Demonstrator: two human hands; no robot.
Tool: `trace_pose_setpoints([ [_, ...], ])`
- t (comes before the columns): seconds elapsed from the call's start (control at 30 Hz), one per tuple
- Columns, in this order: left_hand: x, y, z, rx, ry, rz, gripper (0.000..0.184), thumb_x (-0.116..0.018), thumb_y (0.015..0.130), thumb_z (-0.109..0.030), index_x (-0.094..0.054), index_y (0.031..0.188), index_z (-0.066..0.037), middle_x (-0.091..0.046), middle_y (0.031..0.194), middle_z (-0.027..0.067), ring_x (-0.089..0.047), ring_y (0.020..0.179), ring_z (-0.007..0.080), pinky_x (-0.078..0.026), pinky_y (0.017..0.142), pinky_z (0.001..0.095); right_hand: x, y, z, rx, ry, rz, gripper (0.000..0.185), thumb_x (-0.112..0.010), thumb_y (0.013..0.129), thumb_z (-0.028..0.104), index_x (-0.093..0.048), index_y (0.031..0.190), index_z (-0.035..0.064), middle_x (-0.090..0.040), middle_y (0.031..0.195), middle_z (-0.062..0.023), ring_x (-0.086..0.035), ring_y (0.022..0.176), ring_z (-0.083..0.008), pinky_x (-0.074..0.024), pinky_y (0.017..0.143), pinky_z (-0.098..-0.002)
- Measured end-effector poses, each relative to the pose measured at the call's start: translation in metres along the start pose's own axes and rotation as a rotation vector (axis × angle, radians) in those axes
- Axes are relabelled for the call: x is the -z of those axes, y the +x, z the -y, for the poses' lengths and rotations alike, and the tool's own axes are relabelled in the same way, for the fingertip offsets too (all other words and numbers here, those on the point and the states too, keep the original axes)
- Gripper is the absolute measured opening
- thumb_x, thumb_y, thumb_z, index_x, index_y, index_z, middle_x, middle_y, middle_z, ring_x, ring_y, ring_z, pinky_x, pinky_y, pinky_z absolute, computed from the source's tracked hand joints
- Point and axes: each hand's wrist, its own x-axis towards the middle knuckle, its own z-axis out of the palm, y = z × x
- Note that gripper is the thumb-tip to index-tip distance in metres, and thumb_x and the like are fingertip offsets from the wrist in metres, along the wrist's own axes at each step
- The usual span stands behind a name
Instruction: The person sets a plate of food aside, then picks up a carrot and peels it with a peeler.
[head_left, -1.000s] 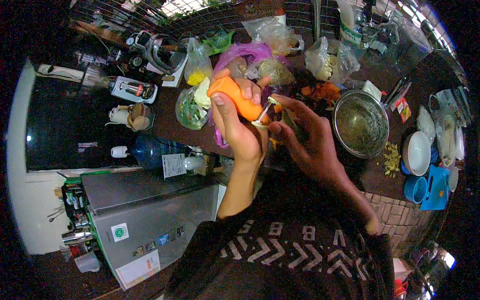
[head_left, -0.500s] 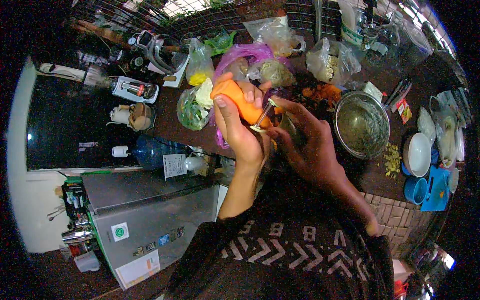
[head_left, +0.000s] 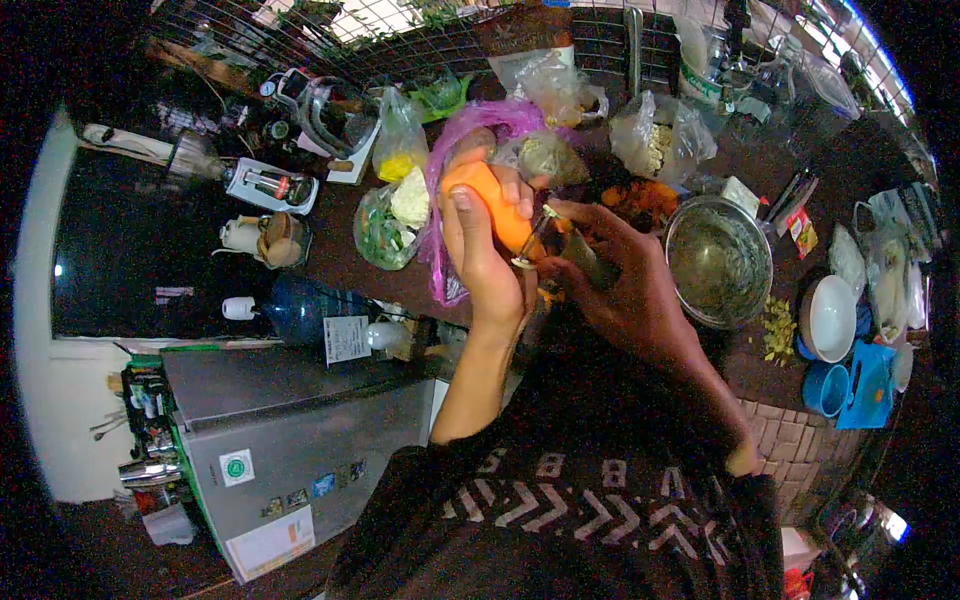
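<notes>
In the head view my left hand [head_left: 488, 268] is wrapped round a thick orange carrot [head_left: 488, 198], which tilts down to the right. My right hand [head_left: 635, 275] is closed on a peeler [head_left: 537, 240] with pale ends. The peeler's blade lies across the lower right end of the carrot, while its handle is mostly hidden in my fingers. Behind the carrot spreads a pink-purple plastic bag [head_left: 462, 122]. A heap of orange shavings [head_left: 648, 200] is on the dark table, beyond my right hand.
Right of my hands stands a steel bowl [head_left: 762, 290], with pale chopped pieces [head_left: 778, 332] beside it. Farther right are a white bowl [head_left: 829, 318], a blue cup [head_left: 826, 388] and a blue board [head_left: 868, 385]. A clear bag of vegetables [head_left: 388, 235] lies to the left.
The carrot and both hands sit slightly farther right and lower in view. The peeler stays against the carrot's lower end. The whole view has shifted a little.
</notes>
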Motion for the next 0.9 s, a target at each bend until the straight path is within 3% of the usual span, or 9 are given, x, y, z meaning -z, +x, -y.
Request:
trace_pose_setpoints([
  [0.07, -0.001, 0.001, 0.000, 0.020, -0.089, -0.037, 0.051, -0.041, 0.111, -0.048, -0.050, 0.138, -0.006, -0.049, 0.092, 0.0038, -0.050, 0.081, 0.0174, -0.051, 0.085, 0.0369, -0.005, 0.001, -0.007, 0.086, -0.058, -0.116, 0.046, -0.078, 0.090, 0.008, -0.061, 0.132, 0.0028, -0.076, 0.108, -0.0150, -0.069, 0.104, -0.0159, -0.0543, 0.089, -0.0350],
  [0.13, -0.001, -0.002, -0.001, 0.089, -0.182, -0.098, 0.043, -0.043, 0.112, -0.042, -0.046, 0.136, -0.006, -0.052, 0.098, 0.0070, -0.053, 0.088, 0.0170, -0.050, 0.101, 0.0462, -0.010, 0.000, -0.003, 0.032, -0.052, -0.120, 0.048, -0.079, 0.089, 0.008, -0.061, 0.133, 0.0041, -0.076, 0.105, -0.0138, -0.070, 0.101, -0.0154, -0.0550, 0.087, -0.0345],
  [0.27, 0.001, -0.005, -0.005, 0.114, -0.219, -0.117, 0.042, -0.044, 0.111, -0.042, -0.046, 0.136, -0.007, -0.052, 0.098, 0.0068, -0.053, 0.088, 0.0172, -0.050, 0.101, 0.0460, -0.014, -0.003, -0.012, 0.034, -0.101, -0.123, 0.052, -0.081, 0.088, 0.011, -0.060, 0.136, 0.0069, -0.078, 0.101, -0.0129, -0.073, 0.095, -0.0161, -0.0572, 0.082, -0.0343],
  [0.4, -0.004, -0.006, -0.013, 0.129, -0.121, -0.109, 0.040, -0.045, 0.111, -0.041, -0.047, 0.135, -0.009, -0.052, 0.098, 0.0063, -0.053, 0.088, 0.0162, -0.050, 0.100, 0.0442, -0.004, -0.002, -0.004, -0.066, -0.169, -0.022, 0.052, -0.081, 0.088, 0.010, -0.060, 0.136, 0.0062, -0.077, 0.106, -0.0160, -0.074, 0.101, -0.0185, -0.0575, 0.083, -0.0356],
  [0.5, -0.008, -0.007, -0.017, 0.127, -0.082, -0.106, 0.039, -0.046, 0.111, -0.041, -0.048, 0.133, -0.009, -0.053, 0.096, 0.0054, -0.052, 0.087, 0.0151, -0.050, 0.097, 0.0410, -0.004, -0.002, -0.012, 0.037, -0.113, -0.046, 0.054, -0.081, 0.087, 0.010, -0.059, 0.136, 0.0051, -0.077, 0.108, -0.0187, -0.075, 0.103, -0.0207, -0.0576, 0.082, -0.0363],
  [0.73, -0.015, -0.010, -0.030, 0.237, -0.013, -0.169, 0.032, -0.047, 0.112, -0.035, -0.050, 0.131, -0.009, -0.053, 0.095, 0.0042, -0.051, 0.083, 0.0131, -0.046, 0.079, 0.0291, 0.006, -0.001, -0.009, 0.090, -0.215, 0.028, 0.054, -0.080, 0.086, 0.006, -0.060, 0.135, 0.0037, -0.074, 0.119, -0.0175, -0.073, 0.112, -0.0255, -0.0561, 0.091, -0.0360],
  [0.9, -0.013, -0.010, -0.027, 0.199, 0.002, -0.146, 0.032, -0.045, 0.112, -0.035, -0.050, 0.130, -0.008, -0.053, 0.093, 0.0044, -0.050, 0.083, 0.0127, -0.045, 0.077, 0.0279, 0.009, 0.003, 0.007, 0.009, -0.140, 0.068, 0.053, -0.080, 0.085, 0.005, -0.060, 0.134, 0.0030, -0.074, 0.120, -0.0168, -0.070, 0.117, -0.0269, -0.0549, 0.094, -0.0361],
])
